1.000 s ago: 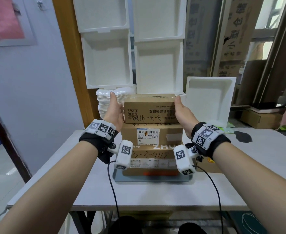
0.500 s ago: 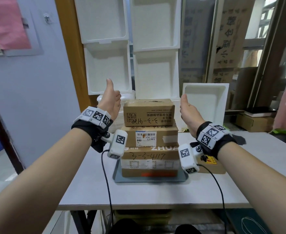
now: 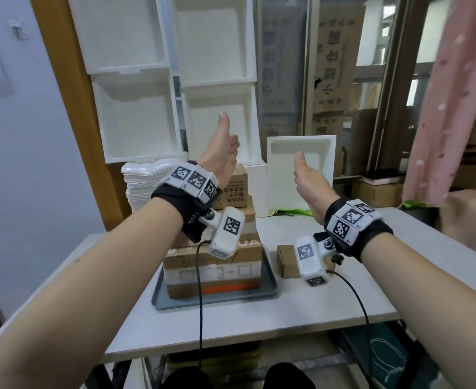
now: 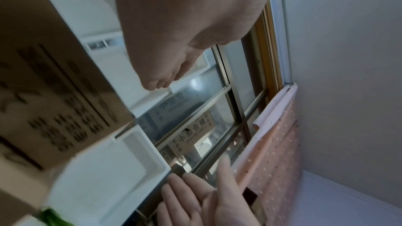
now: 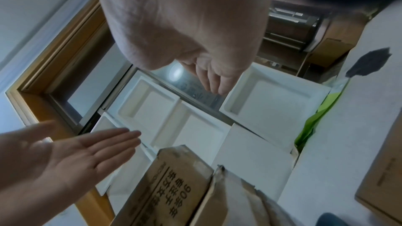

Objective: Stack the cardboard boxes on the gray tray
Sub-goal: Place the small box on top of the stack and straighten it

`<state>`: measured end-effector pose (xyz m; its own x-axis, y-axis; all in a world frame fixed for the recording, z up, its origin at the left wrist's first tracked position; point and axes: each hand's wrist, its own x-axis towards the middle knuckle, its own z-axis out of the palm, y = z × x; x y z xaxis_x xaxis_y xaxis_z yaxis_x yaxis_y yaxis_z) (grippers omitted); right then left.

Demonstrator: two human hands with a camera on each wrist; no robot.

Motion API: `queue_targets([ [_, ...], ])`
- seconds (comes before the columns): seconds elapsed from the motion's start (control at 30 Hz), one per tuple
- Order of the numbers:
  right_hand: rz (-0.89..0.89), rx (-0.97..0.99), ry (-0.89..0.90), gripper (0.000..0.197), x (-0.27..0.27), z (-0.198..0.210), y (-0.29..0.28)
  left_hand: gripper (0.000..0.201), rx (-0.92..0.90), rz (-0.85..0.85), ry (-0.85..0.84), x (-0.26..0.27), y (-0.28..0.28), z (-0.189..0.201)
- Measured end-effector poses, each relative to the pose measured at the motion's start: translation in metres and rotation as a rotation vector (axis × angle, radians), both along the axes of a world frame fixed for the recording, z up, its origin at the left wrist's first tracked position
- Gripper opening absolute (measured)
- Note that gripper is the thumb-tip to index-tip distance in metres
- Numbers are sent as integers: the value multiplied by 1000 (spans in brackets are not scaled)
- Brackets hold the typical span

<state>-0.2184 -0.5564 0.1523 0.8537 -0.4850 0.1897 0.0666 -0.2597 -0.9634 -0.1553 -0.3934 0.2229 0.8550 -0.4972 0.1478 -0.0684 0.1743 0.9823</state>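
White foam trays [image 3: 135,122] are leaning against the far window, behind a pale table [image 3: 301,310] that is carrying the work.

The left hand [image 3: 221,153] is hovering in the air with fingers straight and thumb raised, holding nothing. It is sitting in front of the upper part of the stack and is partly hiding it in the head view. The right hand [image 3: 308,182] is hovering to the right, well apart from the left hand, also with fingers straight and holding nothing. Neither hand is touching a box.

The cardboard boxes [image 3: 214,265] are standing three high on the gray tray [image 3: 270,287], which is lying on the near left part of the table. The top box [image 3: 235,189] is showing printed characters on its near face. The left wrist camera unit and its cable are hanging in front of the middle and bottom boxes.

A small cardboard box [image 3: 285,261] is resting on the table just to the right of the tray, partly covered by the right wrist camera unit. A stack of white sheets [image 3: 138,183] is sitting at the far left, beside the boxes. A smaller foam tray [image 3: 301,153] is standing upright behind the right hand, with a green item [image 3: 292,212] at its foot. A pink dotted curtain [image 3: 450,108] is hanging at the far right.
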Motion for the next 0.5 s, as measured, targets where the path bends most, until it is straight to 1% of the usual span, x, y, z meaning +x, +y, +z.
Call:
queue_targets([
  [0.13, -41, 20, -3, 82, -11, -15, -29, 89, 46, -121, 1, -20, -51, -8],
  [0.2, -69, 22, -5, 79, -16, -25, -42, 91, 63, -156, 13, -25, -73, -17],
  [0.37, -111, 14, 99, 84, -20, -50, -67, 85, 133, -166, 72, -29, -109, -56],
  [0.43, -141, -17, 163, 79, -17, -60, -76, 79, 149, -142, 98, -26, -117, -74],
  [0.5, -160, -48, 213, 77, -14, -69, -80, 80, 186, -111, 133, -21, -120, -92],
])
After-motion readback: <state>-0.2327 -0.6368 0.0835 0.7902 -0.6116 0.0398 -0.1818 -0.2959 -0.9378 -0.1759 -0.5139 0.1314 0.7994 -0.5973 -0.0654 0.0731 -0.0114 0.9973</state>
